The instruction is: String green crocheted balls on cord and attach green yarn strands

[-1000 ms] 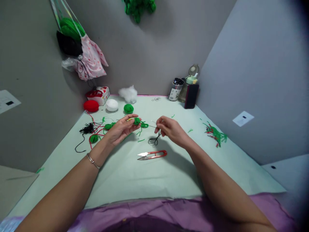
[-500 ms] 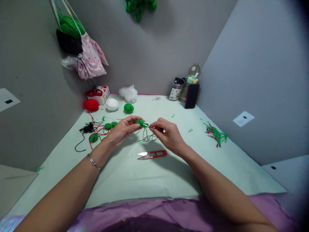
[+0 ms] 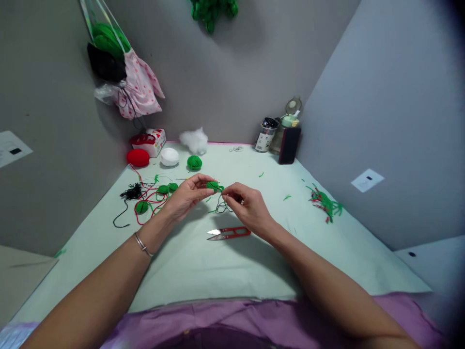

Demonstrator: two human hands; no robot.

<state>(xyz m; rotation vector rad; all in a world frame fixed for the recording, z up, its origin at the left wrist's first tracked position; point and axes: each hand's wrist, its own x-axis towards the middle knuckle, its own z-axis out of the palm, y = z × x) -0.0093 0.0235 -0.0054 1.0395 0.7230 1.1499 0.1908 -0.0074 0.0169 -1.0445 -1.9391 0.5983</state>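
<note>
My left hand [image 3: 185, 196] pinches a small green crocheted piece [image 3: 212, 185] between thumb and fingertips, held just above the pale green table [image 3: 203, 261]. My right hand [image 3: 247, 206] is closed in a pinch right beside that piece, gripping a thin needle with dark thread [image 3: 222, 207] that hangs in loops below. The two hands almost touch. Red thread snips [image 3: 229, 233] lie on the table just in front of them.
Red [image 3: 137, 157], white [image 3: 169, 156] and green [image 3: 194, 162] yarn balls, a box [image 3: 148, 141] and white stuffing [image 3: 193, 139] sit at the back left. Small green pieces and red and black thread [image 3: 145, 198] lie left. A cup, bottle and phone [image 3: 279, 138] stand back right; yarn scraps [image 3: 325, 203] right.
My right hand has moved left, from a gap away to right against the green piece. The hanging thread has gathered into shorter loops under the hands. My left hand has barely moved.
</note>
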